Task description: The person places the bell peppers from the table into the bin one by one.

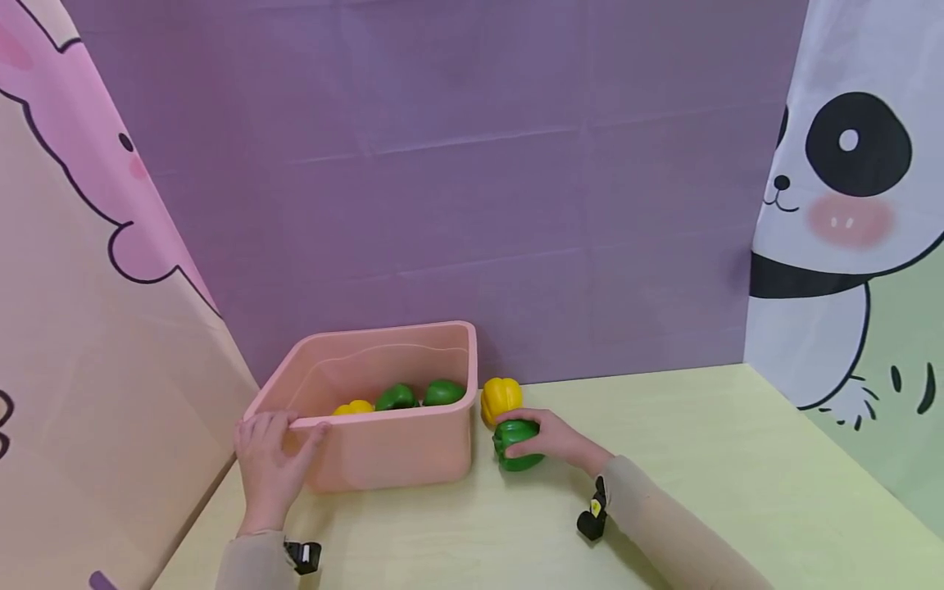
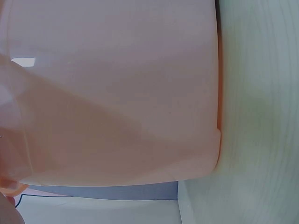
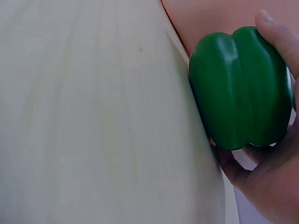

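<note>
At the front left corner of a pink plastic bin (image 1: pixel 391 455), my left hand (image 1: pixel 269 467) grips the rim. Just right of the bin, my right hand (image 1: pixel 556 440) holds a green bell pepper (image 1: pixel 519 460) between thumb and fingers; the right wrist view shows this pepper (image 3: pixel 236 88) low at the table surface. A yellow bell pepper (image 1: pixel 501 397) sits right behind it, beside the bin. Inside the bin are a yellow pepper (image 1: pixel 354 407) and two green peppers, one in the middle (image 1: pixel 396 397) and one at the right (image 1: pixel 444 392). The bin's front wall hides their lower parts.
The pale wooden table (image 1: pixel 649 434) extends to the right of the bin. A purple cloth (image 1: pixel 472 205) hangs behind it. Printed cloths stand on both sides, the right one with a panda (image 1: pixel 819 319).
</note>
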Motion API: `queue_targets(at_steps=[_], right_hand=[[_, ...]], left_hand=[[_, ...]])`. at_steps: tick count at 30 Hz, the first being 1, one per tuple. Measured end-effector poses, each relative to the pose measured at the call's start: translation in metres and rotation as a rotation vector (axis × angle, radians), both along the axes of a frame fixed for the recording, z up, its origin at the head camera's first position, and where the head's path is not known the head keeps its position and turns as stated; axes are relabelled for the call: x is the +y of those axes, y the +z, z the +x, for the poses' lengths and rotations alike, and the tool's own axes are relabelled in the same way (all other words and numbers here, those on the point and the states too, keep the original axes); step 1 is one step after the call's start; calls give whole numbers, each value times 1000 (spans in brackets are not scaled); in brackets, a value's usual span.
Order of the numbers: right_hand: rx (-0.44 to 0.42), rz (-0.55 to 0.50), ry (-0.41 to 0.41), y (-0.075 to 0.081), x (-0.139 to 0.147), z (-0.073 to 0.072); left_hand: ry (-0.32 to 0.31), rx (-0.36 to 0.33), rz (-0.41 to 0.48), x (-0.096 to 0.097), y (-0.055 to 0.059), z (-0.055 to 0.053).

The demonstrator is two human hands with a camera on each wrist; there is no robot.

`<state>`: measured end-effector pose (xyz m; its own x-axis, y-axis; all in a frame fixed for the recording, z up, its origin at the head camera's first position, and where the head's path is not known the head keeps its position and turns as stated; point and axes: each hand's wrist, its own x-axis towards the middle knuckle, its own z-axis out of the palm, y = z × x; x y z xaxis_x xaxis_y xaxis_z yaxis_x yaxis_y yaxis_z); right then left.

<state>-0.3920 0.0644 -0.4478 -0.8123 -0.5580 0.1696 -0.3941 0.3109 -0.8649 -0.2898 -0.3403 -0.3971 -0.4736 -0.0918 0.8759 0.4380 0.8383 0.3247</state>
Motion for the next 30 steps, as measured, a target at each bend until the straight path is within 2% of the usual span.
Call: queue_targets(at_steps=[9, 18, 25, 30], right_hand=[[-4, -1, 1, 0, 16, -2], [-26, -4, -23, -3, 29, 0], [-54, -39, -39, -8, 41, 2], [-62, -53, -51, -5, 47, 7]], left_hand=[[3, -9, -1, -1, 1, -3], [6, -23, 1, 0, 4, 0], [1, -20, 8, 0, 1, 1], [-7, -7, 13, 0, -1, 1]])
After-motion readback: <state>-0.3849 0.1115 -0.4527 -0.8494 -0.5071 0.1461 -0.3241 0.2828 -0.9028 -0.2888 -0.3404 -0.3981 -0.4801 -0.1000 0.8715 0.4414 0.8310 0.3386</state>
